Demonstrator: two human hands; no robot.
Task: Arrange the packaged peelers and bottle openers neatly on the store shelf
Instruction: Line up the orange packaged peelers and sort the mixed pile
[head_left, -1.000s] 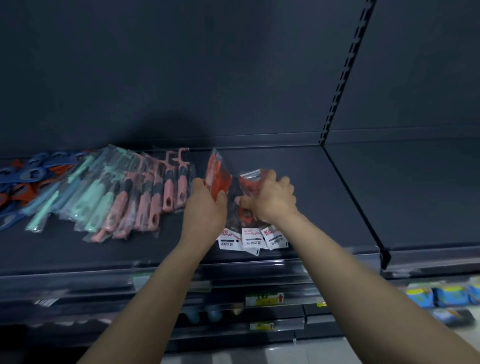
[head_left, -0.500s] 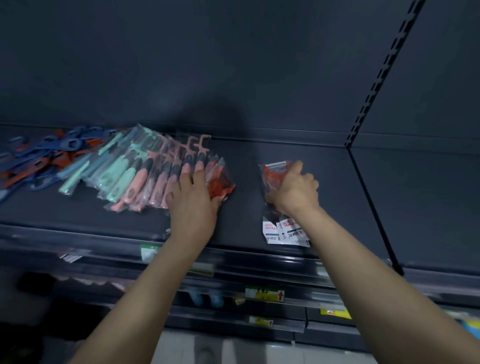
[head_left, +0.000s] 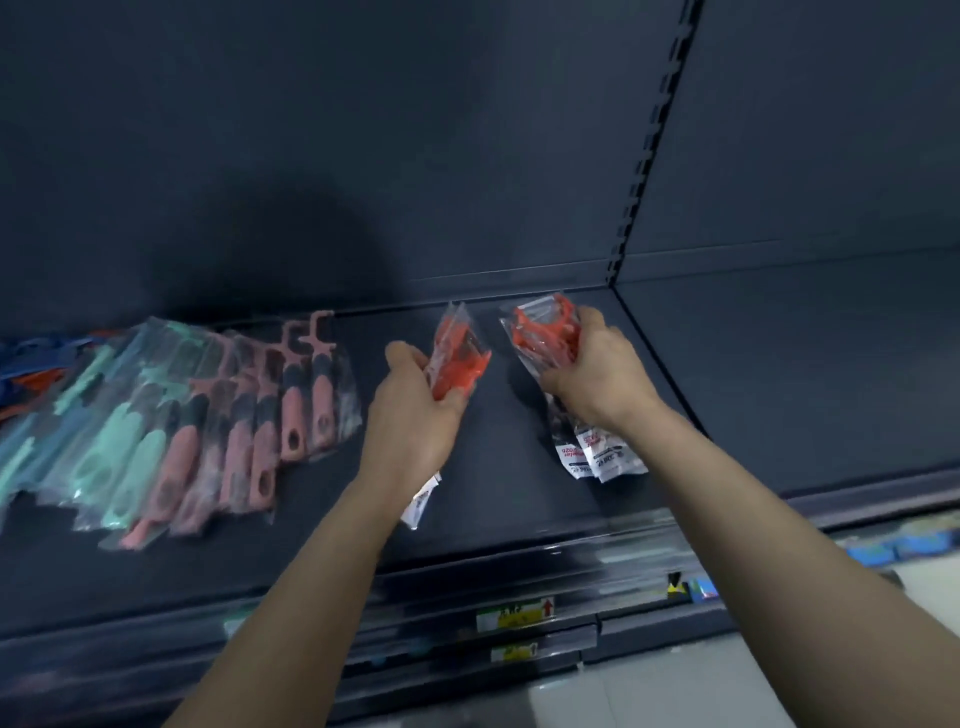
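My left hand (head_left: 415, 410) grips one red peeler in a clear packet (head_left: 457, 353), lifted above the dark shelf (head_left: 519, 509) with its white label hanging below my wrist. My right hand (head_left: 597, 374) grips a small bundle of red packaged peelers (head_left: 540, 332); their white labels (head_left: 597, 457) fan out under my palm. To the left lies an overlapping row of pink-handled packaged peelers (head_left: 291, 415) and mint-green ones (head_left: 119, 441). Blue and orange bottle openers (head_left: 31, 364) lie at the far left edge.
The shelf's front rail carries price tags (head_left: 514, 613). A vertical slotted upright (head_left: 649, 140) divides this bay from the bare shelf (head_left: 779, 374) on the right. Blue packs (head_left: 904, 545) sit on a lower shelf at the right.
My left hand has left the pink row and picked up one red packet. My right hand has lifted its bundle and shifted right. The camera has tilted.
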